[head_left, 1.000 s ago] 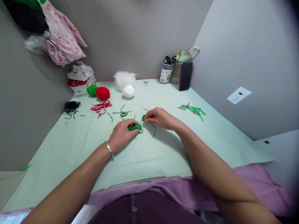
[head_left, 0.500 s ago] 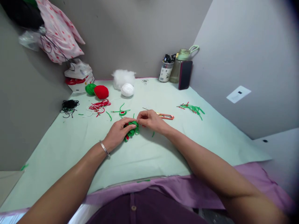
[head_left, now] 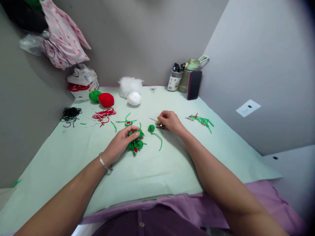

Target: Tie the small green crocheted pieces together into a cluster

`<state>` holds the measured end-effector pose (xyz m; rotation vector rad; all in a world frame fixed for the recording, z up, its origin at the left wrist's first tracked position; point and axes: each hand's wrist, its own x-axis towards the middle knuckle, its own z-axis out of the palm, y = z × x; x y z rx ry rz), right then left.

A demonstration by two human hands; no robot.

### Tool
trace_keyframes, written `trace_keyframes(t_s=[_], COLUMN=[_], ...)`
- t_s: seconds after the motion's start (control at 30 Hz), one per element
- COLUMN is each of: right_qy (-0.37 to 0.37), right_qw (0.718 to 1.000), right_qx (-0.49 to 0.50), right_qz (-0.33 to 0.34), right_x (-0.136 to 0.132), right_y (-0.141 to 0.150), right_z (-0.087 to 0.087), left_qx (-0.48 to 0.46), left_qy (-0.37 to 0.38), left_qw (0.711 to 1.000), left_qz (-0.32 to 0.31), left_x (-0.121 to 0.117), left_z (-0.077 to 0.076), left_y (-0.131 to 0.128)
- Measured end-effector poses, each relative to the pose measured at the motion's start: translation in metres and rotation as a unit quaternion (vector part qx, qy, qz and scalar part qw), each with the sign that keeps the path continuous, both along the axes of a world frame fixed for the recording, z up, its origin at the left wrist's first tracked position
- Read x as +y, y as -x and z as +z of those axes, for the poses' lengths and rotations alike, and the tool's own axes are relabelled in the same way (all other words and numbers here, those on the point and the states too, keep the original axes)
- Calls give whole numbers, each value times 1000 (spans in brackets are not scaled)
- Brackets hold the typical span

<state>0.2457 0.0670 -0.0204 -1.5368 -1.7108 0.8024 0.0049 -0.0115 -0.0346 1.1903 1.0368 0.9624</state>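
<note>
My left hand (head_left: pixel 123 141) is closed around a bunch of small green crocheted pieces (head_left: pixel 139 144), one of them with a red and white patch. Just right of it, a small green crocheted ball (head_left: pixel 151 128) with a long yarn tail lies on the table. The fingers of my right hand (head_left: pixel 171 121) are bent together on orange-handled thread snips (head_left: pixel 164 127), which the hand partly hides. Beside those fingers is a thin hook with a yellow handle (head_left: pixel 158 122). Another green piece with a red centre (head_left: pixel 128 123) lies beyond my left hand.
At the back are green (head_left: pixel 94 96), red (head_left: pixel 106 100) and white yarn balls (head_left: pixel 134 98) and white stuffing (head_left: pixel 130 86). Black yarn (head_left: pixel 71 114) and red yarn scraps (head_left: pixel 104 114) lie left, green scraps (head_left: pixel 203 121) right. A pen cup (head_left: pixel 174 81), bottle (head_left: pixel 183 82) and phone (head_left: pixel 194 86) stand against the wall.
My right hand has moved away from the green pieces, rightward to the snips. A green ball with a tail now shows on the table between my hands. My left hand keeps its hold.
</note>
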Motion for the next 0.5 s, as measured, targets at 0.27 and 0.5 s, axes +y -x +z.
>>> trace_keyframes(t_s=[0.27,0.5], right_qy=[65,164], right_qw=[978,926], right_qx=[89,304], right_qz=[176,151], right_x=[-37,-44], right_y=[37,50], right_z=[9,13], left_qx=[12,91], left_qy=[37,-4], left_qw=[998,993], left_qz=[-51,-71], left_x=[1,-1], left_z=[4,7], left_y=[1,-3])
